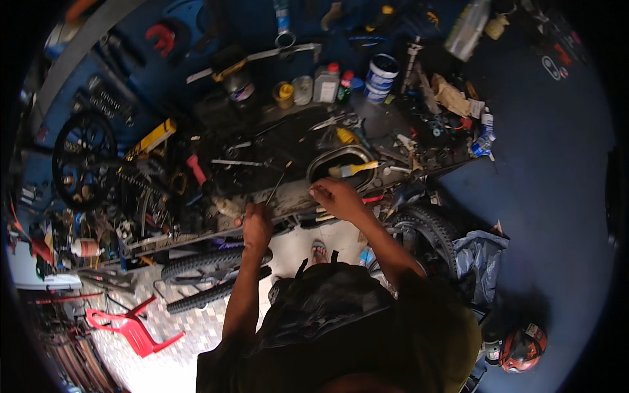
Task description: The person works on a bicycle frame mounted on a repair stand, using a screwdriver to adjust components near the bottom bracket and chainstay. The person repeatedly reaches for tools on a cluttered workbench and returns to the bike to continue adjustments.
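Note:
Over the front edge of the workbench (298,196), my left hand (257,224) is closed on a thin, rod-like metal tool (275,188) that slants up and away; its exact kind is too small to tell. To the right, my right hand (335,198) has its fingers drawn together, and whatever they may pinch is hidden. It hovers by the near left rim of a metal basin (317,162). Across that basin lies a paintbrush (360,168) with a yellow handle. A wrench (237,163) rests on the bench beyond my left hand.
Bottles and tubs, including a white-and-blue bucket (381,78), line the back of the bench. A crankset (84,160) stands at left. Bicycle tyres (206,265) are below the bench, a red chair (135,331) lower left, and an orange-and-black helmet (523,347) lower right.

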A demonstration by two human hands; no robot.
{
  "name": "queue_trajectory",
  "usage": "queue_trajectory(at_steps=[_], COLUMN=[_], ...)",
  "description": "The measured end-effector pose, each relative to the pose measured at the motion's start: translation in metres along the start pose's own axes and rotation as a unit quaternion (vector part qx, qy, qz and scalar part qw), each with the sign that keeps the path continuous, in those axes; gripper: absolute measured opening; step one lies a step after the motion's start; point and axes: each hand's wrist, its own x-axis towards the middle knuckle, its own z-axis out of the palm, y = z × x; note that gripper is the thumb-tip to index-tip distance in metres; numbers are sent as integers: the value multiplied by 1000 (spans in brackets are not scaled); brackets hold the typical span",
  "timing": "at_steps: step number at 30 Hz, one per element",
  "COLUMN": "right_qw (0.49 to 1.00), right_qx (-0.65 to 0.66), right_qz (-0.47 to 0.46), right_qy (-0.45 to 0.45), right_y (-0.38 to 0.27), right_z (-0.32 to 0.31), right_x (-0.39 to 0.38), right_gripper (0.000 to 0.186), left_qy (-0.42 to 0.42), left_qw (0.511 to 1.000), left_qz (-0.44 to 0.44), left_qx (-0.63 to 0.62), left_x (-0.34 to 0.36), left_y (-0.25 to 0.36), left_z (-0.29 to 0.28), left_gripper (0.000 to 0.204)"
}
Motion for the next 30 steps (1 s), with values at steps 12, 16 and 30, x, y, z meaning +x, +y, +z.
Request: queue_trajectory(at_steps=[12, 16, 30], right_qw=[984, 975, 853], right_qx=[-44, -27, -373], right_qz=[15, -20, 133], right_qy=[174, 222, 339], right_y=[1, 13, 3], right_z=[-123, -134, -262], right_x=[42, 60, 348], right_gripper=[24, 25, 88], left_qy=[23, 37, 141], left_qw=[997, 999, 981], left_qz=[-25, -14, -78], left_qx=[64, 37, -105], left_x=[27, 24, -71], left_y=[31, 34, 64], left_z=[11, 9, -56], left_gripper=[22, 22, 20])
